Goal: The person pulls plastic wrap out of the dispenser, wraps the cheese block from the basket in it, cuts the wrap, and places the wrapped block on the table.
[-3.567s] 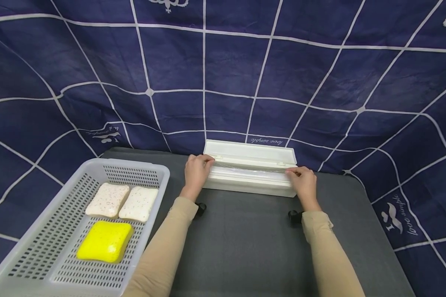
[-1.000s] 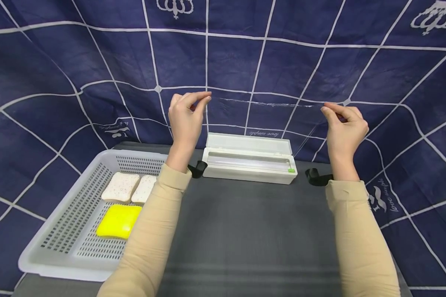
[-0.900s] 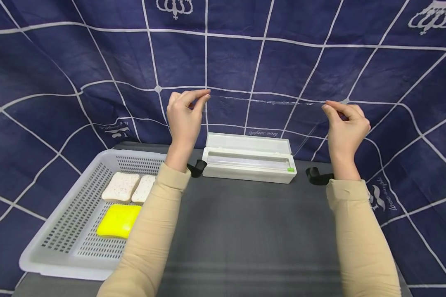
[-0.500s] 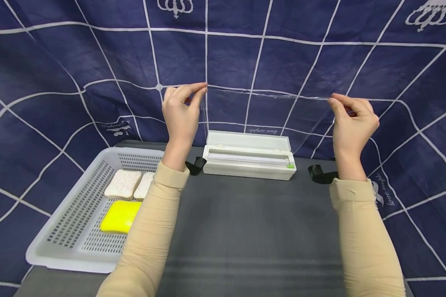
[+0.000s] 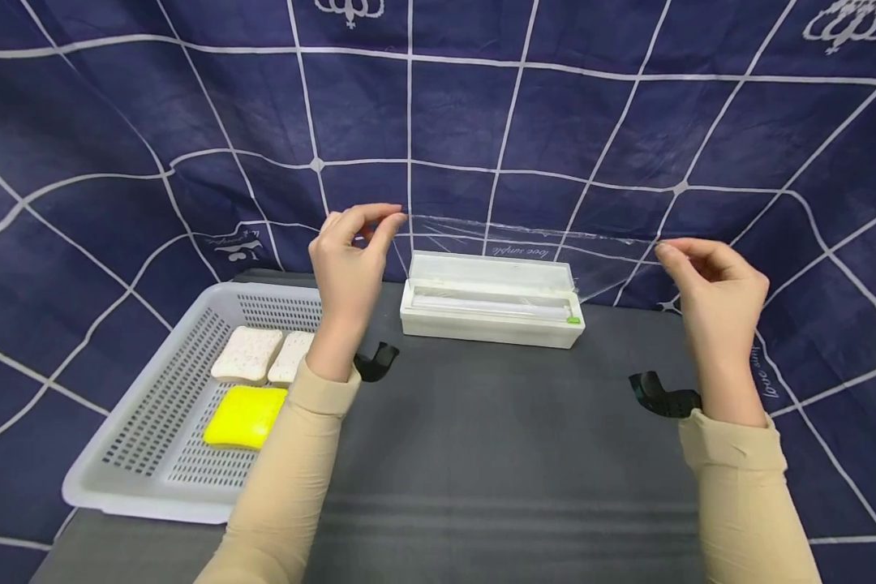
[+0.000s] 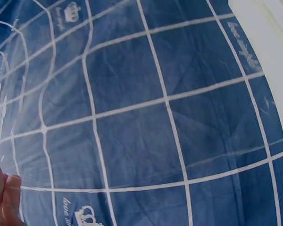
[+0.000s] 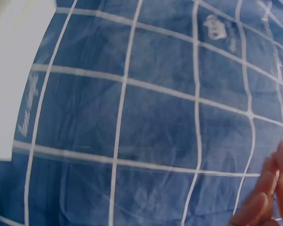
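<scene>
Left hand (image 5: 352, 251) and right hand (image 5: 723, 300), on my feed, pinch clear film (image 5: 591, 237), likely to spread it (wrinkles show) from the white box (image 5: 491, 327) at twelve o'clock.

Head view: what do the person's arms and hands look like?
The left hand and right hand wear no gloves. The left sleeve and right sleeve are beige, with cuffs that look folded back. A curved black piece juts out beside each cuff.
</scene>
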`<state>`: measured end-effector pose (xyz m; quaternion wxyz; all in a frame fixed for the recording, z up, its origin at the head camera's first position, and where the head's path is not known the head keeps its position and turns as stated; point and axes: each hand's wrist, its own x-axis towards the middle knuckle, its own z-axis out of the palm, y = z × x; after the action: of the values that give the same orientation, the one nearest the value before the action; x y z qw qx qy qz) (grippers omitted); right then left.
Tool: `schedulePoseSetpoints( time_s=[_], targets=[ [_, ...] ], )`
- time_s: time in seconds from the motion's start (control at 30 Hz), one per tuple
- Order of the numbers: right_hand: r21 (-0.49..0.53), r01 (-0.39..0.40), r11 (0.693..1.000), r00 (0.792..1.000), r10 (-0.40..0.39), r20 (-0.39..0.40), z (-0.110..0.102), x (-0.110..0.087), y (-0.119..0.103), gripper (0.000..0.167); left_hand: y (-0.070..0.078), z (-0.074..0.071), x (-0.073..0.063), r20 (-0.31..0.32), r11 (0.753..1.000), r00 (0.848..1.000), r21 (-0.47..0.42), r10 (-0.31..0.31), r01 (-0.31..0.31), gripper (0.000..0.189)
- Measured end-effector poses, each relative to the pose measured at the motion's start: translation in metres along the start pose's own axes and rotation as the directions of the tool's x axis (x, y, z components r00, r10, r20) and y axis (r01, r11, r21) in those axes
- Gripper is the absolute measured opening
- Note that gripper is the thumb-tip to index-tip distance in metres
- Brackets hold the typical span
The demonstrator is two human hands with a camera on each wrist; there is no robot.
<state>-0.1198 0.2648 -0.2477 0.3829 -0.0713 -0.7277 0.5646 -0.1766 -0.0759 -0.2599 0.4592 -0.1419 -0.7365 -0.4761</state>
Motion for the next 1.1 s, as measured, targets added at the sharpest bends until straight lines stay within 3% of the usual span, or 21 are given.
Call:
schedulePoseSetpoints(
  time_s=[0.17, 0.27, 0.47, 0.63, 0.73, 0.9, 1.1],
  targets=[
    [0.19, -0.169, 0.967, 0.981, 0.147, 0.126, -0.017, -0.029, 0.007, 0.007, 0.002, -0.019, -0.027, 0.017, 0.999, 0.999, -0.026, -0.032, 0.033, 0.014],
    [0.225, -0.2, 0.954, 0.959, 0.143, 0.243, -0.029, -0.048, 0.016, 0.011, 0.001, -0.03, -0.046, 0.05, 0.997, 0.996, -0.039, -0.069, 0.07, 0.012],
    [0.187, -0.246, 0.951, 0.87, 0.131, 0.476, -0.057, -0.084, 0.044, 0.021, 0.0, -0.052, -0.085, 0.213, 0.984, 0.972, -0.13, -0.094, 0.123, 0.008],
    [0.055, -0.317, 0.947, 0.781, 0.227, 0.582, -0.075, -0.106, 0.067, 0.022, -0.001, -0.07, -0.114, 0.339, 0.982, 0.94, -0.157, -0.044, 0.102, 0.017],
    [-0.06, -0.367, 0.928, 0.723, 0.325, 0.609, -0.082, -0.119, 0.08, 0.018, -0.001, -0.077, -0.132, 0.366, 0.992, 0.929, -0.092, -0.05, 0.089, 0.018],
    [-0.244, -0.424, 0.872, 0.656, 0.482, 0.581, -0.084, -0.14, 0.098, 0.005, -0.005, -0.083, -0.169, 0.391, 0.99, 0.913, -0.02, -0.118, 0.136, 0.02],
    [-0.441, -0.49, 0.752, 0.561, 0.659, 0.5, -0.078, -0.16, 0.117, 0.015, -0.014, -0.084, -0.21, 0.401, 0.981, 0.899, 0.136, -0.179, 0.135, 0.024]
  ],
)
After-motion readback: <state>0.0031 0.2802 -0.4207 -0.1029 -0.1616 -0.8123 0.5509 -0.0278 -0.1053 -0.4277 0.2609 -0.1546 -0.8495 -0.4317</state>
